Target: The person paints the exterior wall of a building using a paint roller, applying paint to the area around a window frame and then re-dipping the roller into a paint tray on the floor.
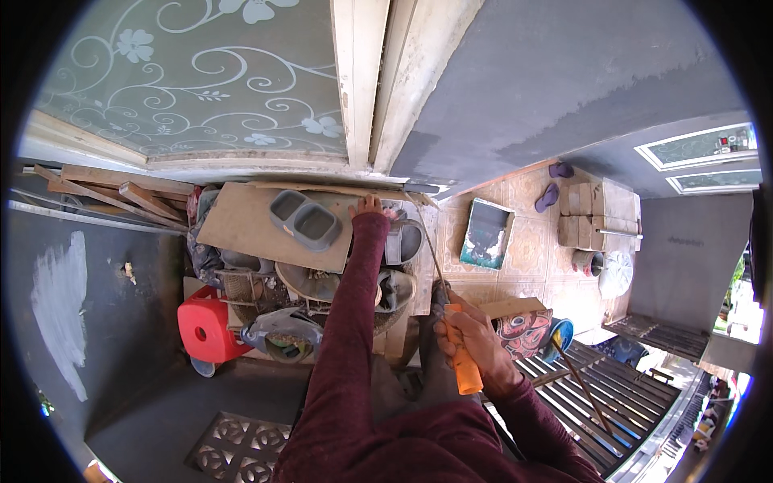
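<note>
My right hand (475,342) is wrapped round the orange handle of a paint roller (467,372). Its thin metal rod runs up and away to the foot of the grey wall, where a dark head with a pale end shows small. Stretched forward, my left hand (369,206) rests with fingers apart at the right edge of a brown board (241,221) under the window. On that board sits a grey double bowl (306,220), left of the hand. A grey-stained bucket (405,241) stands just right of my left hand.
A green-rimmed paint tray (489,233) lies on the tiled floor, with stacked boxes (600,216) and purple slippers (547,197) beyond. Dusty containers crowd under the board. A red plastic stool (211,326) stands left, wooden planks (121,193) lean behind, and a slatted bench (596,394) is at right.
</note>
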`<control>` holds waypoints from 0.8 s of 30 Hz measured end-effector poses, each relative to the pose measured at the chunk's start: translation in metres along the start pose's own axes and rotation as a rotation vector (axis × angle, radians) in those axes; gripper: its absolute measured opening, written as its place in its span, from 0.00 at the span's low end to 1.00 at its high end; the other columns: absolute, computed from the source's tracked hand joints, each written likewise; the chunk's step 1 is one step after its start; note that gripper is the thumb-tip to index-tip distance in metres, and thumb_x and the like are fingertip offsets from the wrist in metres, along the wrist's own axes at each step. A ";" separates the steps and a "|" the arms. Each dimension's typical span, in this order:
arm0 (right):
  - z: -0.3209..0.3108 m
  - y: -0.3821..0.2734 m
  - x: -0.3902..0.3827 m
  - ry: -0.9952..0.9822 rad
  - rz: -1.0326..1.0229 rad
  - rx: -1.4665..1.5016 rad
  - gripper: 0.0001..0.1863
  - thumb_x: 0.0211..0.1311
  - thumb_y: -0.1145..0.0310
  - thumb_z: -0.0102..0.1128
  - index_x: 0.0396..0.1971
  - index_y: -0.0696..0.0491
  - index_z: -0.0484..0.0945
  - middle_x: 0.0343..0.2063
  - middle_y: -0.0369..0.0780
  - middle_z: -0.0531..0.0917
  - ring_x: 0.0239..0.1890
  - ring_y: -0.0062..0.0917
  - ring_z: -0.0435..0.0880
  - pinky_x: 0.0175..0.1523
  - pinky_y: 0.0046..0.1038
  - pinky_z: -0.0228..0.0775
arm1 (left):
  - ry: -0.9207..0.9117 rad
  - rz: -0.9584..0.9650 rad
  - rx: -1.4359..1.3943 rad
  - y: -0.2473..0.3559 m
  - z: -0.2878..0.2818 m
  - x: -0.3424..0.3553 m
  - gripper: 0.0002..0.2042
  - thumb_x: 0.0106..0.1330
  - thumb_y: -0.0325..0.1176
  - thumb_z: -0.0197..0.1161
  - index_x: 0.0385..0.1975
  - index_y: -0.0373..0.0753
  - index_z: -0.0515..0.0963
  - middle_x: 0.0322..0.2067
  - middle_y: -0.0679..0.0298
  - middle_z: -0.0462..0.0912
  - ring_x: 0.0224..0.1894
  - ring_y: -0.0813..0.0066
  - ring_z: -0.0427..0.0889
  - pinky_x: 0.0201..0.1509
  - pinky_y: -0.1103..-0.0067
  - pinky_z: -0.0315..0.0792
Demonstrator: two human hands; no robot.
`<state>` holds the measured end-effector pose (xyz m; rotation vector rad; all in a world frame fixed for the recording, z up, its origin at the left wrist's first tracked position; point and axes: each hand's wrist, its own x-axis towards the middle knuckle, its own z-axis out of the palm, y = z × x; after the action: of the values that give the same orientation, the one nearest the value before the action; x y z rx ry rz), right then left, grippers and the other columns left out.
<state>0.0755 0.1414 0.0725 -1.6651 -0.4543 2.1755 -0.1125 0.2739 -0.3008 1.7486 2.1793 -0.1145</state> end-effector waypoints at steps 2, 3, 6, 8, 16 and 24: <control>-0.003 0.002 -0.004 -0.043 -0.034 0.010 0.32 0.66 0.67 0.45 0.69 0.55 0.53 0.28 0.36 0.74 0.20 0.18 0.73 0.21 0.23 0.70 | 0.003 0.002 -0.001 0.002 -0.002 -0.003 0.24 0.65 0.52 0.53 0.58 0.48 0.72 0.59 0.67 0.68 0.63 0.68 0.64 0.63 0.51 0.55; -0.004 0.003 -0.006 -0.063 -0.051 0.017 0.32 0.66 0.67 0.45 0.70 0.54 0.52 0.28 0.36 0.74 0.20 0.19 0.73 0.21 0.23 0.70 | 0.003 0.005 0.000 0.002 -0.003 -0.004 0.24 0.65 0.52 0.53 0.58 0.48 0.71 0.59 0.67 0.67 0.63 0.68 0.64 0.63 0.52 0.55; 0.008 -0.014 -0.040 -0.024 0.003 0.006 0.34 0.66 0.68 0.43 0.72 0.52 0.50 0.29 0.37 0.74 0.20 0.19 0.73 0.22 0.22 0.71 | 0.015 0.013 0.003 0.002 -0.002 -0.003 0.25 0.66 0.52 0.52 0.59 0.48 0.71 0.61 0.67 0.66 0.64 0.67 0.63 0.63 0.52 0.55; 0.015 -0.026 -0.061 -0.033 0.009 -0.029 0.34 0.66 0.69 0.43 0.72 0.51 0.49 0.29 0.37 0.74 0.20 0.19 0.73 0.22 0.22 0.71 | 0.000 0.010 0.001 0.001 -0.001 -0.002 0.25 0.66 0.52 0.52 0.59 0.48 0.71 0.61 0.67 0.67 0.64 0.67 0.63 0.63 0.52 0.55; 0.013 -0.024 -0.055 -0.055 0.010 -0.037 0.33 0.67 0.70 0.42 0.72 0.49 0.50 0.29 0.36 0.74 0.20 0.18 0.73 0.22 0.22 0.71 | 0.026 0.005 -0.025 -0.002 0.005 0.001 0.25 0.65 0.53 0.53 0.58 0.48 0.72 0.59 0.67 0.68 0.63 0.66 0.64 0.63 0.51 0.54; 0.012 -0.009 -0.017 -0.064 0.003 0.003 0.33 0.66 0.69 0.43 0.72 0.48 0.51 0.29 0.35 0.73 0.20 0.18 0.73 0.22 0.21 0.70 | 0.030 -0.005 -0.050 0.000 0.009 0.002 0.26 0.64 0.53 0.52 0.58 0.47 0.72 0.59 0.67 0.69 0.64 0.66 0.64 0.64 0.50 0.53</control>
<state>0.0688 0.1415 0.0941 -1.5989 -0.4671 2.2359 -0.1111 0.2734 -0.3100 1.7286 2.1885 -0.0348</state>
